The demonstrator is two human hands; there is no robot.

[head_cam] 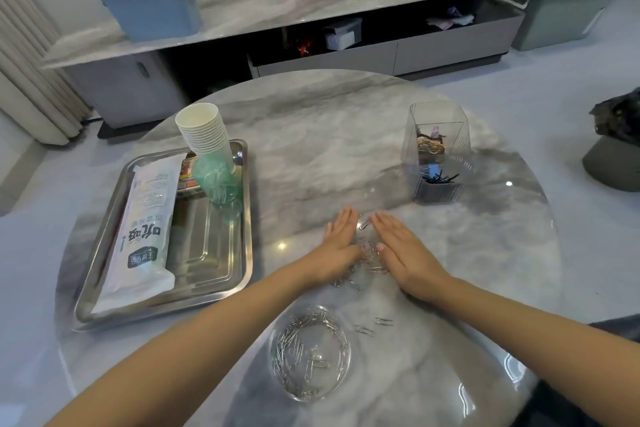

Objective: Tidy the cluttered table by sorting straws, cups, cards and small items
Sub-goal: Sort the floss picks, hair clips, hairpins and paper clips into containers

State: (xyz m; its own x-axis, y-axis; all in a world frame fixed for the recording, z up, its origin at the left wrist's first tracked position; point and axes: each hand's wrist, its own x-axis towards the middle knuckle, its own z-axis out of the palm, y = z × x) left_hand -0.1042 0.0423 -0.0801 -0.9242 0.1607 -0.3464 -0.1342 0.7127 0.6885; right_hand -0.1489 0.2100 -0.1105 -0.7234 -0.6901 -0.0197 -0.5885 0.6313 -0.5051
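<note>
**Marble table, paper clips being herded at its middle**

Grey-veined marble with a glossy top makes up the round table (311, 135), which sits on a pale floor; a long marble-topped sideboard (242, 14) runs along the far wall and carries a blue bin (152, 7) on its left part.

On the left of the table lies a steel tray (207, 246), its near-left corner close to the table's rim. Inside it, a white packet of straws (145, 232) lies lengthwise on the left side, a stack of white paper cups (204, 128) leans at the far right corner, and a stack of green plastic cups (216, 180) lies tipped just in front of it. The tray's middle and near-right floor is bare steel.

Near the table's centre, the left hand (341, 243) and right hand (403, 250) rest flat on the marble, fingers straight and together, gripping nothing, palms angled toward each other. Between them lies a loose heap of paper clips (363, 260), touching both hands. At the near edge stands a clear round bowl (310, 354) holding more clips, with a few stray clips (375, 324) just to its right.

Far right, a clear divided organiser (438, 156) holds small dark and coloured items. Bare marble stretches across the far half and the right rim.
</note>
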